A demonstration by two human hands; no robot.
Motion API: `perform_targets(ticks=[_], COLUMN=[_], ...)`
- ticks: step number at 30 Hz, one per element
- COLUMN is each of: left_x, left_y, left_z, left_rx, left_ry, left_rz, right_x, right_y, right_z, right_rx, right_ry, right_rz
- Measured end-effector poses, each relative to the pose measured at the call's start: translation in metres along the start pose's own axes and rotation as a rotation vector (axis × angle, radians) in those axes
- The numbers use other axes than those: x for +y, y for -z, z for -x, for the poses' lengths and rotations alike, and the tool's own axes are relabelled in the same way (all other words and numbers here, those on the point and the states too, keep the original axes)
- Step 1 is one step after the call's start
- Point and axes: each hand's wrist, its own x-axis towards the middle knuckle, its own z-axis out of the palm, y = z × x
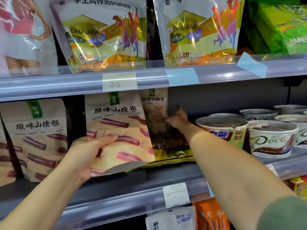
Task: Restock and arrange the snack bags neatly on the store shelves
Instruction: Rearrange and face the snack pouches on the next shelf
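My left hand grips the lower left corner of a beige hawthorn-roll snack bag printed with red rolls, holding it tilted in front of the middle shelf. My right hand reaches deep into the shelf and pinches the right edge of a darker beige hawthorn-slice bag that stands behind the first one. A matching hawthorn-roll bag stands upright at the left of the same shelf. A yellow and black packet lies flat under the darker bag.
Dove chocolate tubs and other round tubs fill the right of the middle shelf. Large milk-powder pouches stand on the upper shelf. More snack bags sit below. Price tags hang on the rails.
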Motion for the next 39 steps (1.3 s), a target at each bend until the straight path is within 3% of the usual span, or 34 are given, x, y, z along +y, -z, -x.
perform_targets(ticks=[6,11,14,19,30,39], left_x=[0.001,0.002,0.001,-0.003,-0.003,-0.004], left_y=[0.012,0.014,0.016,0.019,0.019,0.015], left_z=[0.006,0.005,0.005,0.001,0.010,0.018], left_rx=[0.019,0.017,0.019,0.007,-0.008,0.035], left_ry=[-0.044,-0.055,-0.043,-0.041,-0.021,-0.049], left_rz=[-0.034,0.006,0.024,0.012,-0.016,0.019], right_x=[0.008,-0.018,-0.017,-0.011,-0.026,-0.060], right_y=[-0.027,-0.020,-0.014,-0.018,-0.013,0.008], right_z=[-0.036,-0.006,0.000,-0.008,-0.004,0.007], right_rx=[-0.030,-0.185,-0.324,-0.405,-0.189,-0.277], right_ry=[-0.014,-0.244,-0.179,-0.175,-0.168,-0.251], right_rz=[-0.216,-0.405,-0.464,-0.533,-0.582,-0.464])
